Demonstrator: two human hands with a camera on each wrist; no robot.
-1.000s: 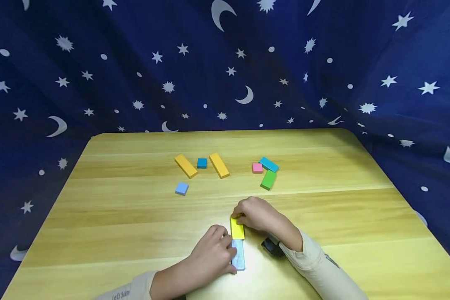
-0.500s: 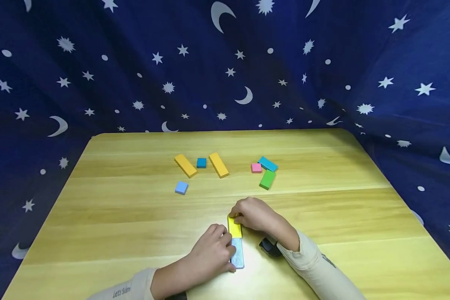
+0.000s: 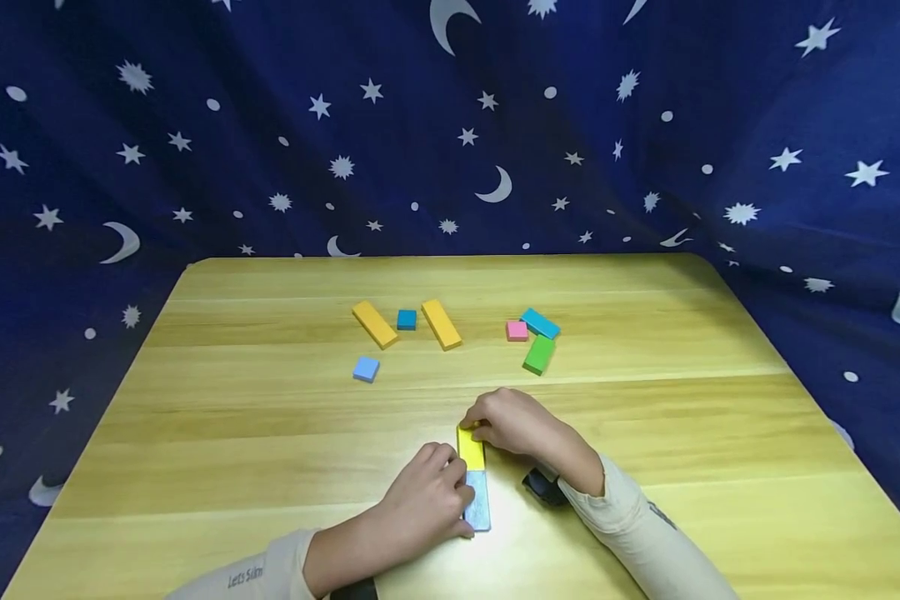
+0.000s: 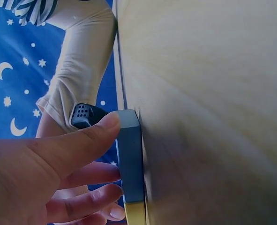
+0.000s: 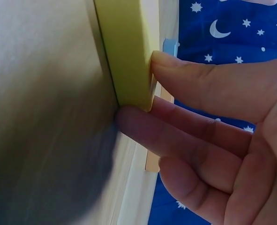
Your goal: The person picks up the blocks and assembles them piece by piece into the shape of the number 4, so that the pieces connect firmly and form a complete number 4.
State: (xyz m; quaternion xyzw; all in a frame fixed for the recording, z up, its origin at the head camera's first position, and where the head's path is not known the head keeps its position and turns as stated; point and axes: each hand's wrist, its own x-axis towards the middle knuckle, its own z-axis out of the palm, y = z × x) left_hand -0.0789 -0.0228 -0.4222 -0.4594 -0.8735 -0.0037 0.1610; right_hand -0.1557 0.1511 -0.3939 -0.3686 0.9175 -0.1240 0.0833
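Two flat, straight-edged blocks lie end to end on the near part of the table (image 3: 270,450), whose smooth top shows a pale, banded wood grain. The yellow block (image 3: 471,454), an oblong with a plain face, forms the far half; the pale blue block (image 3: 478,504), an oblong with a faintly streaked face, forms the near half, their ends meeting. The left hand (image 3: 424,493) grasps the pale blue block, thumb at its near end and bent fingers along its left side. The right hand (image 3: 516,423) pinches the far end of the yellow block between thumb and fingers. Both sleeves (image 3: 637,521) are of light, softly creased fabric. Farther back, two long orange bars (image 3: 375,325) (image 3: 442,325) flank a small blue square (image 3: 407,320); a periwinkle square (image 3: 366,369) lies nearer. To their right, a pink square (image 3: 517,331), a slim cyan bar (image 3: 541,323) and a green oblong (image 3: 539,355) are grouped closely. Behind hangs a dark blue, loosely rippled cloth (image 3: 390,50) printed with white stars, moons and dots.
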